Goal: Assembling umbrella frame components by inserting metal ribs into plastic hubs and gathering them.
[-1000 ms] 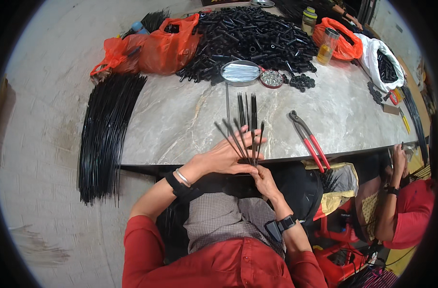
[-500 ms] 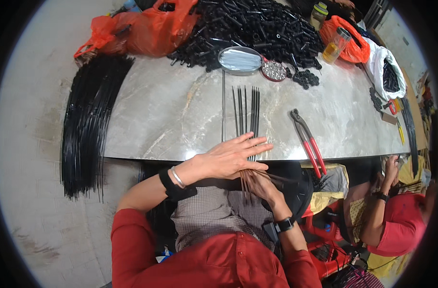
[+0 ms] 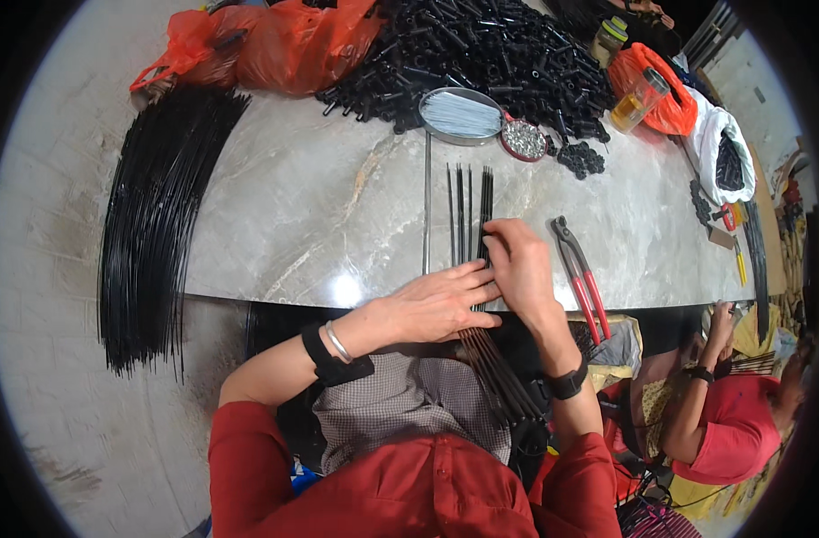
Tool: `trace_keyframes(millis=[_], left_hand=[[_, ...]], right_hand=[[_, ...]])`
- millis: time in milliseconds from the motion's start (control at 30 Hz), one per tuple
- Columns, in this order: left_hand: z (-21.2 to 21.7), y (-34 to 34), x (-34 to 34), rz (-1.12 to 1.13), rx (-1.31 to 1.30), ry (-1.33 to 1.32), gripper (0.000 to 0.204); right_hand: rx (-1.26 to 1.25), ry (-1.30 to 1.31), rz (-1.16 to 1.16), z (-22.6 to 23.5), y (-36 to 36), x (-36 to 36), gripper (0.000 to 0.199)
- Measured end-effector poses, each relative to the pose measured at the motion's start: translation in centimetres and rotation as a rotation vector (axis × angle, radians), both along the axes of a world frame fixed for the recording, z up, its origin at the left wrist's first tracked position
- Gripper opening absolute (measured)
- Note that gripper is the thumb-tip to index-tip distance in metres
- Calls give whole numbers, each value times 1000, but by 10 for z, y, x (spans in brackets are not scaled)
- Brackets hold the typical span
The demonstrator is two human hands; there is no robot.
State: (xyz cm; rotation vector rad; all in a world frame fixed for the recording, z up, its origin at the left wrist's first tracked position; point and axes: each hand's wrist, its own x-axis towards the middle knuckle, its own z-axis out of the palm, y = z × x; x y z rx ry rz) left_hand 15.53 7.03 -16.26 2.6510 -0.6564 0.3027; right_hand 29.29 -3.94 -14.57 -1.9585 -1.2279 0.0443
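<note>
Several thin black rods [image 3: 460,202] lie across the table's front edge, their near ends slanting down over my lap. My left hand [image 3: 441,303] rests flat across them at the edge, fingers stretched out and slightly apart. Just right of it, my right hand [image 3: 524,269] is bent over the rods, thumb and forefinger pinched together at the rightmost ones. How many rods are in that pinch is hidden. Red-handled cutting pliers [image 3: 585,280] lie to the right of my right hand, apart from it.
On the left, a large bundle of black rods [image 3: 154,242] overhangs the table [image 3: 311,215]. At the back are a heap of black tubular parts [image 3: 481,67], an oval tin of pale strips [image 3: 461,117], a red dish of small metal pieces [image 3: 523,140] and orange bags [image 3: 306,45]. Another person [image 3: 728,421] sits at right.
My right hand has come up from below the table edge to the rods on the table. The rods' near ends now slant further right. My left hand stays across them.
</note>
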Motion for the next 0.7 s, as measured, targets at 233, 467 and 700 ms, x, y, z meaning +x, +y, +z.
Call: trace_keyframes(millis=[233, 467, 700], left_hand=[[3, 4, -1, -30, -56, -58, 35], [0, 4, 1, -31, -32, 11, 43], [-3, 3, -2, -1, -51, -53, 41]], right_hand=[[-38, 4, -37, 8, 18, -11, 20], [-174, -146, -57, 7, 33, -13, 33], [-194, -186, -34, 7, 39, -14, 39]])
